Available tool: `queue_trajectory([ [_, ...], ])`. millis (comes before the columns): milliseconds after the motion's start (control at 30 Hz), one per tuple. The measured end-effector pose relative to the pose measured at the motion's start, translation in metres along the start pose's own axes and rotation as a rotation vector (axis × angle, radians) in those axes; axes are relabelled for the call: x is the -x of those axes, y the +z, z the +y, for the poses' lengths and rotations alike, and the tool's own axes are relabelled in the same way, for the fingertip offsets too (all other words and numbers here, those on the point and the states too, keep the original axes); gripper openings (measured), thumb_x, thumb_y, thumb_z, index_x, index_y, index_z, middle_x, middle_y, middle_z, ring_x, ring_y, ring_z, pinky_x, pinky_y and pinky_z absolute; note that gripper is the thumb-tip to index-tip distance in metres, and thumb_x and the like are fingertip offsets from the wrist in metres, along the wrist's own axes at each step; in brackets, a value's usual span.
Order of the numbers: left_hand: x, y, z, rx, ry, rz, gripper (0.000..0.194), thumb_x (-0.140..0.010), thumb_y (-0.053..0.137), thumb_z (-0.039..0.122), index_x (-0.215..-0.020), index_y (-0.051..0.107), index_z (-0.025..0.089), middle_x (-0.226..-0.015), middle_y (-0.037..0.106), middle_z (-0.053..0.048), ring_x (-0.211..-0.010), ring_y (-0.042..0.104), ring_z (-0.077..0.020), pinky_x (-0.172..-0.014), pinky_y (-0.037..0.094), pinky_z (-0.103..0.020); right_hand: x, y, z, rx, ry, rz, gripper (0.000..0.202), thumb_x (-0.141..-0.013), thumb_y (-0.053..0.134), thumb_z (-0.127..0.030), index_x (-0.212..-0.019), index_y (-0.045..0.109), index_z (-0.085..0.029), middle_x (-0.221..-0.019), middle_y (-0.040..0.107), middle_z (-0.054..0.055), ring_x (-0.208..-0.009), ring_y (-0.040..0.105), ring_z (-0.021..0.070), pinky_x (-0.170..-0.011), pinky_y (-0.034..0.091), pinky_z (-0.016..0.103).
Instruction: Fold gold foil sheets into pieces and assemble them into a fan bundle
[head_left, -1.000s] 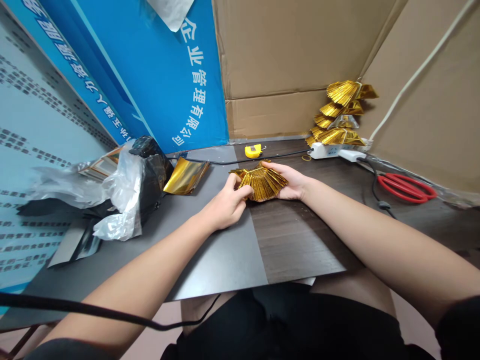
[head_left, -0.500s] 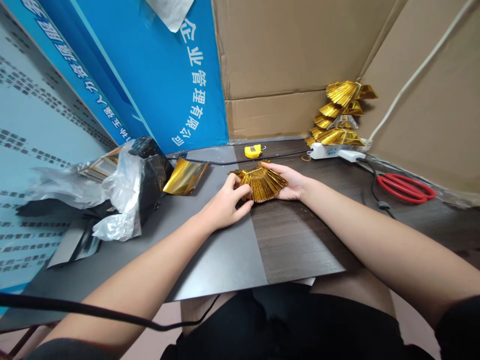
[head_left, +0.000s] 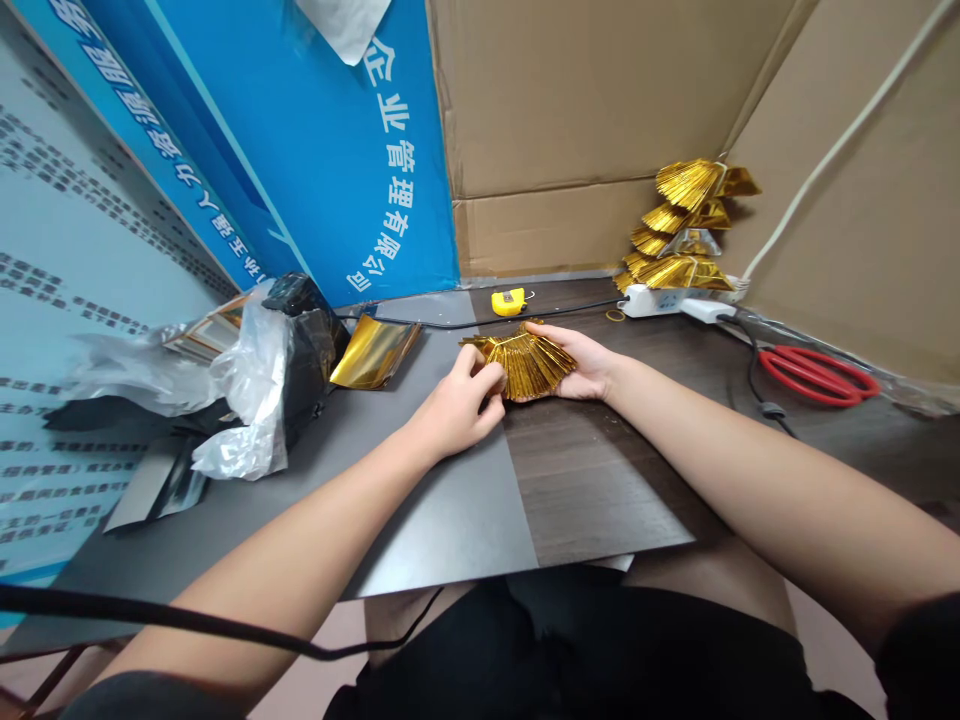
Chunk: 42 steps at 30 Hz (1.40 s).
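Between my two hands is a fanned bundle of gold foil paper (head_left: 534, 368), its pleats spread toward me and a thin band across its upper part. My right hand (head_left: 589, 362) grips the bundle from the right, thumb along its top edge and the other fingers beneath it. At the bundle's left edge, my left hand (head_left: 469, 402) is closed with curled fingers pinching the folds. Left of it lies a stack of flat gold foil sheets (head_left: 373, 353) on the grey part of the table.
A yellow tape measure (head_left: 509, 302) lies behind the bundle. Several gold fans (head_left: 679, 225) are piled by a white power strip (head_left: 651, 301) at the back right. Red-handled scissors (head_left: 817, 376) lie on the right, crumpled clear plastic (head_left: 251, 390) on the left. A black cable crosses the table's back.
My left fingers have curled in slightly at the bundle's left edge. The bundle stays in my hands at nearly the same place, and the view has shifted slightly.
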<state>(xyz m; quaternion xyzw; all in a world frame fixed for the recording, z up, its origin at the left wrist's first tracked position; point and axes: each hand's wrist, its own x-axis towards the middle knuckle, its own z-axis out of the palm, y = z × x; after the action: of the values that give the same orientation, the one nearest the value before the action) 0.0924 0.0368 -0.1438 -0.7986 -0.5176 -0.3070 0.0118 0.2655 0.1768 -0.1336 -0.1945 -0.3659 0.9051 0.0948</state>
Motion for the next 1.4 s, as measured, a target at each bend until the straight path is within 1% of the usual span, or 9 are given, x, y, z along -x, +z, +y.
queue_trajectory([
  [133, 0.0004, -0.0004, -0.0011, -0.027, -0.014, -0.014, 0.009, -0.089, 0.047, 0.012, -0.095, 0.053, 0.016, -0.102, 0.042, -0.007, -0.082, 0.047, -0.014, -0.076, 0.048, -0.029, -0.0003, -0.0013, 0.0001, -0.004, -0.003, -0.003, 0.045, -0.108, 0.028, -0.04, -0.12, 0.059, -0.01, -0.093, 0.076, 0.014, -0.081, 0.075, 0.0231, -0.082, 0.063, 0.046],
  [233, 0.0019, 0.0012, -0.0045, -0.027, 0.013, -0.035, 0.018, -0.091, 0.046, 0.011, -0.106, 0.055, 0.016, -0.103, 0.039, -0.007, -0.085, 0.047, -0.0144, -0.079, 0.05, -0.03, -0.0002, -0.0013, 0.0002, -0.013, -0.001, -0.003, 0.045, -0.108, 0.028, -0.04, -0.122, 0.059, -0.01, -0.093, 0.076, 0.013, -0.08, 0.075, 0.0228, -0.082, 0.063, 0.047],
  [333, 0.0036, 0.0035, -0.0082, -0.023, 0.052, -0.049, 0.03, -0.092, 0.043, 0.011, -0.118, 0.056, 0.019, -0.105, 0.036, -0.007, -0.089, 0.046, -0.0159, -0.08, 0.051, -0.031, -0.0001, -0.0006, 0.0001, -0.023, -0.003, 0.009, 0.044, -0.108, 0.029, -0.039, -0.123, 0.059, -0.01, -0.093, 0.076, 0.013, -0.079, 0.075, 0.0218, -0.081, 0.063, 0.043],
  [400, 0.0042, 0.0041, -0.0095, -0.024, 0.06, -0.058, 0.034, -0.093, 0.042, 0.01, -0.121, 0.056, 0.02, -0.107, 0.036, -0.007, -0.092, 0.045, -0.0169, -0.082, 0.051, -0.033, 0.0, 0.0, 0.0, -0.023, -0.002, 0.019, 0.044, -0.108, 0.029, -0.039, -0.123, 0.059, -0.01, -0.093, 0.076, 0.013, -0.079, 0.075, 0.0216, -0.08, 0.063, 0.042],
  [667, 0.0034, 0.0006, -0.0074, 0.007, 0.019, -0.128, 0.026, -0.092, 0.043, 0.01, -0.113, 0.055, 0.019, -0.108, 0.036, -0.007, -0.093, 0.046, -0.0167, -0.086, 0.052, -0.035, 0.0008, -0.0004, 0.0001, -0.015, 0.01, 0.005, 0.046, -0.108, 0.029, -0.039, -0.128, 0.057, -0.008, -0.096, 0.076, 0.015, -0.08, 0.075, 0.0229, -0.08, 0.063, 0.043],
  [833, 0.0038, 0.0005, -0.0081, 0.014, 0.027, -0.127, 0.026, -0.094, 0.043, 0.013, -0.116, 0.055, 0.02, -0.109, 0.035, -0.008, -0.094, 0.046, -0.017, -0.085, 0.052, -0.035, 0.001, -0.0004, -0.0001, -0.011, 0.011, -0.007, 0.046, -0.109, 0.028, -0.039, -0.129, 0.057, -0.009, -0.095, 0.076, 0.014, -0.078, 0.075, 0.0225, -0.079, 0.063, 0.043],
  [967, 0.0039, 0.0002, -0.0078, 0.005, 0.022, -0.133, 0.026, -0.094, 0.041, 0.013, -0.115, 0.056, 0.019, -0.109, 0.035, -0.008, -0.094, 0.045, -0.0175, -0.085, 0.051, -0.036, 0.0016, 0.0015, -0.0004, -0.009, 0.007, 0.012, 0.046, -0.109, 0.028, -0.038, -0.13, 0.056, -0.008, -0.093, 0.076, 0.014, -0.078, 0.075, 0.0222, -0.08, 0.063, 0.042],
  [1133, 0.0032, -0.0004, -0.0069, 0.012, 0.021, -0.14, 0.026, -0.093, 0.043, 0.012, -0.114, 0.056, 0.019, -0.109, 0.035, -0.008, -0.094, 0.045, -0.0175, -0.085, 0.051, -0.035, 0.0017, 0.003, -0.0001, -0.004, 0.008, 0.025, 0.045, -0.109, 0.028, -0.038, -0.125, 0.058, -0.009, -0.091, 0.076, 0.013, -0.077, 0.075, 0.0215, -0.079, 0.063, 0.041],
  [1400, 0.0028, -0.0011, -0.0061, 0.013, 0.02, -0.144, 0.025, -0.092, 0.043, 0.011, -0.113, 0.056, 0.018, -0.108, 0.036, -0.008, -0.094, 0.046, -0.0174, -0.085, 0.051, -0.034, 0.0018, 0.0037, -0.0001, 0.002, 0.011, 0.047, 0.044, -0.109, 0.029, -0.038, -0.124, 0.058, -0.009, -0.092, 0.076, 0.014, -0.078, 0.075, 0.0219, -0.078, 0.063, 0.041],
])
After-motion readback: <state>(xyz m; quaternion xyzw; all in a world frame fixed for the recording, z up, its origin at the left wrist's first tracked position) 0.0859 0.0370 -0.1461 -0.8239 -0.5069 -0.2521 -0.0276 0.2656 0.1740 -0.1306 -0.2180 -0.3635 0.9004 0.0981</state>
